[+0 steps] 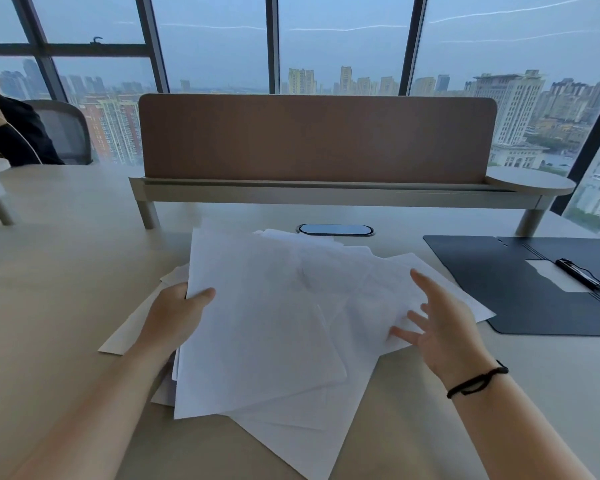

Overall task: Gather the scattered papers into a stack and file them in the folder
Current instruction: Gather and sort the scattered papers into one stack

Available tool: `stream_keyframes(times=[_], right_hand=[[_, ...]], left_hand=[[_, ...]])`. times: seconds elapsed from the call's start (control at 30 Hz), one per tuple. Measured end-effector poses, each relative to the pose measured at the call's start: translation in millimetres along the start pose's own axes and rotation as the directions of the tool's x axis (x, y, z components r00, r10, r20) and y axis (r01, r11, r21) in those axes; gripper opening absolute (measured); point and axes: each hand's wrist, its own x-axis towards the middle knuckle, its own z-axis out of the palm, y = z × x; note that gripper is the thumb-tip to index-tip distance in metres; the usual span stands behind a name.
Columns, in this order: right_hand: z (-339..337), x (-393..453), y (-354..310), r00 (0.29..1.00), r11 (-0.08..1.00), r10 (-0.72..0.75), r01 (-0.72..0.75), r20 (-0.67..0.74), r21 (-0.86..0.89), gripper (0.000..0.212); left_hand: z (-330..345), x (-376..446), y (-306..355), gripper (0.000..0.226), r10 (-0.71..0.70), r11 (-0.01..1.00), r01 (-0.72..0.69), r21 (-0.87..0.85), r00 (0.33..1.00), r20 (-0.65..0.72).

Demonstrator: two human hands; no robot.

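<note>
Several white papers [274, 327] lie in a loose, fanned pile on the beige desk [56, 271] in front of me. My left hand [175, 315] grips the left edge of the top sheets, thumb on top and fingers underneath. My right hand [440, 327] hovers over the pile's right side with fingers spread and straight, its fingertips at the paper. A dark folder [520, 296] lies open flat to the right, with a black clip [582, 273] on it; one sheet's corner overlaps the folder's left edge.
A brown divider screen [316, 138] on a raised shelf stands behind the papers. An oval cable port [335, 229] sits in the desk just beyond the pile. Another person's sleeve [18, 140] and a chair are at the far left.
</note>
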Motion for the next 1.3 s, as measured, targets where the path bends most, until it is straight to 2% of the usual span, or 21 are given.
stream_keyframes(times=[0.1, 0.23, 0.33, 0.37, 0.57, 0.73, 0.9, 1.0, 1.1, 1.2, 1.27, 1.3], right_hand=[[4, -2, 6, 0.999, 0.994, 0.036, -0.040, 0.039, 0.098, 0.034], [10, 5, 28, 0.994, 0.998, 0.038, -0.042, 0.104, 0.037, 0.060], [19, -2, 42, 0.971, 0.990, 0.029, 0.005, 0.237, -0.140, 0.030], [20, -3, 46, 0.963, 0.982, 0.029, 0.023, 0.267, -0.188, 0.025], [19, -7, 44, 0.942, 0.942, 0.061, 0.055, 0.329, -0.330, 0.024], [9, -7, 31, 0.899, 0.943, 0.088, 0.064, 0.429, -0.327, 0.027], [6, -6, 25, 0.894, 0.950, 0.083, 0.063, 0.441, -0.307, 0.022], [13, -12, 32, 0.905, 0.929, 0.075, 0.089, 0.419, -0.359, 0.022], [18, -15, 38, 0.940, 0.906, 0.011, 0.135, 0.342, -0.401, 0.023], [21, -15, 34, 0.949, 0.940, 0.007, 0.101, 0.316, -0.325, 0.039], [20, -14, 33, 0.939, 0.957, -0.027, 0.123, 0.342, -0.263, 0.040], [19, -13, 33, 0.922, 0.953, -0.056, 0.164, 0.384, -0.254, 0.034]], left_hand=[[4, 1, 0, 0.018, -0.022, 0.999, 0.024, -0.042, 0.999, 0.030], [4, 3, -2, 0.016, -0.050, 0.994, 0.055, -0.090, 0.997, 0.055], [8, 2, -2, 0.014, -0.076, 0.987, 0.092, -0.131, 0.989, 0.123], [9, 1, -2, 0.014, -0.075, 0.986, 0.095, -0.135, 0.986, 0.147], [11, -7, 1, 0.015, -0.059, 0.979, 0.108, -0.173, 0.962, 0.268], [8, -8, 3, 0.019, -0.072, 0.939, 0.170, -0.300, 0.947, 0.312], [10, -12, 6, 0.025, -0.075, 0.883, 0.231, -0.408, 0.929, 0.363], [19, -18, 8, 0.025, -0.029, 0.885, 0.185, -0.427, 0.938, 0.346], [31, -24, 8, 0.047, 0.045, 0.895, 0.083, -0.438, 0.961, 0.274], [37, -24, 6, 0.078, 0.100, 0.917, -0.014, -0.398, 0.975, 0.197], [36, -24, 6, 0.094, 0.107, 0.925, -0.042, -0.378, 0.983, 0.151], [35, -23, 7, 0.094, 0.120, 0.907, -0.050, -0.418, 0.983, 0.141]])
